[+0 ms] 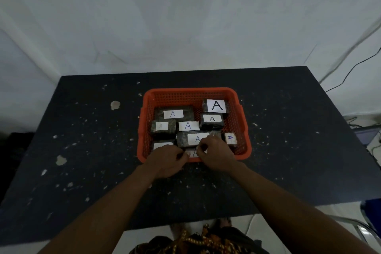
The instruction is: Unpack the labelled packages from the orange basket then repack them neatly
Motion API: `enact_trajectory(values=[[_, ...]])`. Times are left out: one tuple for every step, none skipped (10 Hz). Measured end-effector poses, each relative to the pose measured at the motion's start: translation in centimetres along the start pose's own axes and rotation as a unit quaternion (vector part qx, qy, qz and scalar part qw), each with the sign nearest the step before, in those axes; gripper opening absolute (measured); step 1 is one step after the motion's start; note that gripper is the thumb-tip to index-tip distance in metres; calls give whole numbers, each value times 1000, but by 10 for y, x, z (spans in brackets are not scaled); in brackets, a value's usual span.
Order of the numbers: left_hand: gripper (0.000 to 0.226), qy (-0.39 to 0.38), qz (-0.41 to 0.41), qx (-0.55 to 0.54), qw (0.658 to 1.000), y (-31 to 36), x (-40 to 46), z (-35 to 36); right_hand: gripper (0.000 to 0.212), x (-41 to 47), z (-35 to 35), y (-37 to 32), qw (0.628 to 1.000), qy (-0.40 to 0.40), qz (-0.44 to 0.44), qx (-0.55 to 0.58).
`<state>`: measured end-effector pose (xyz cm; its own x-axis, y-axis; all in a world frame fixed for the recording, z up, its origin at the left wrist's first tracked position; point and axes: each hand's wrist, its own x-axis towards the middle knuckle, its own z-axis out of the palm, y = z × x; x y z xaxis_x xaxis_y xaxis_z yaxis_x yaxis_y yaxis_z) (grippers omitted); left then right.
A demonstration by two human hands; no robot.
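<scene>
Several dark, block-shaped packages (174,114), each wrapped in glossy film and marked with a white paper label bearing an "A", are seen lying flat in the basket (186,93), a rectangular orange tray of perforated plastic mesh with rounded corners. The largest label (216,106) is found at the basket's far right corner. A small package (193,153) at the basket's near edge is pinched from both sides: the left hand (167,161) is curled round its left end and the right hand (216,154) round its right end, so that most of it is hidden by the knuckles. The basket is set at the middle of a dark table (82,150), matt and speckled with pale chips and scuffs. Pale walls are seen behind the table, and black cables (350,72) are hung beyond its far right corner.
</scene>
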<state>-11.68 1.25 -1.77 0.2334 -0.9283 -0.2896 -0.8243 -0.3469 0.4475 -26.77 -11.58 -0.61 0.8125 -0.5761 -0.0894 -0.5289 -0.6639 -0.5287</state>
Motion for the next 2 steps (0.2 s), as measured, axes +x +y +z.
enact_trajectory(values=[[49,8,1,7,1000,0,0,1,18,2,0,-1,1000,-14,4,-2],[48,4,-8,-18,1000,-1,2,1,15,6,0,0,999,-32,22,17]])
